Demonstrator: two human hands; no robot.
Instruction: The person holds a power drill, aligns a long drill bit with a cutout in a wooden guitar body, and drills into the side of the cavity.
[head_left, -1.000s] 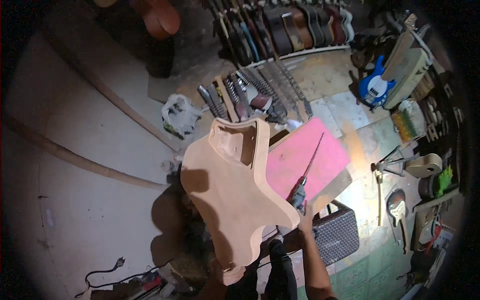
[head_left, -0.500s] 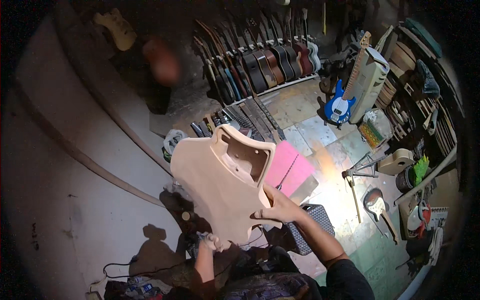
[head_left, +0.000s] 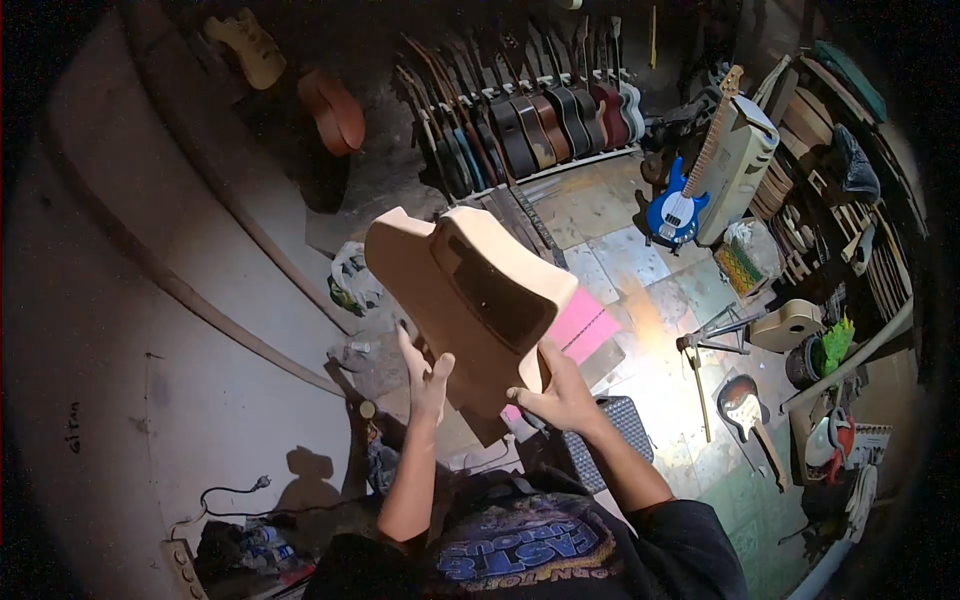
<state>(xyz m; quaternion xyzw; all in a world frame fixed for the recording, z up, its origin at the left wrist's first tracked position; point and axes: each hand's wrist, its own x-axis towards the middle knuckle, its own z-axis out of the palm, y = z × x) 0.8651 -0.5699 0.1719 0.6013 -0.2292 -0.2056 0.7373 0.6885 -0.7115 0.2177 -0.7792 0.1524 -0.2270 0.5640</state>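
Note:
A bare, pale wooden guitar body (head_left: 405,290) with a deep cavity cut into its face is held up in front of me, tilted so much of that face lies in shadow. My right hand (head_left: 562,395) grips its lower right edge, thumb on the near side and the other fingers partly hidden behind. Beside the lower left edge is my left hand (head_left: 425,385), its fingers stretched upward and thumb apart. Whether it touches the wood I cannot tell.
Beyond the body lie a pink sheet (head_left: 590,325) and a grey textured case (head_left: 612,445). Several guitars stand on a rack (head_left: 570,168) at the back. A blue bass (head_left: 678,215) leans at the right, and a power strip (head_left: 183,570) sits lower left.
The guitar body has turned and tilted, its cavity side falling into shade. My left hand has moved up from the body's lower end to its left edge, fingers opening. My right hand keeps its grip.

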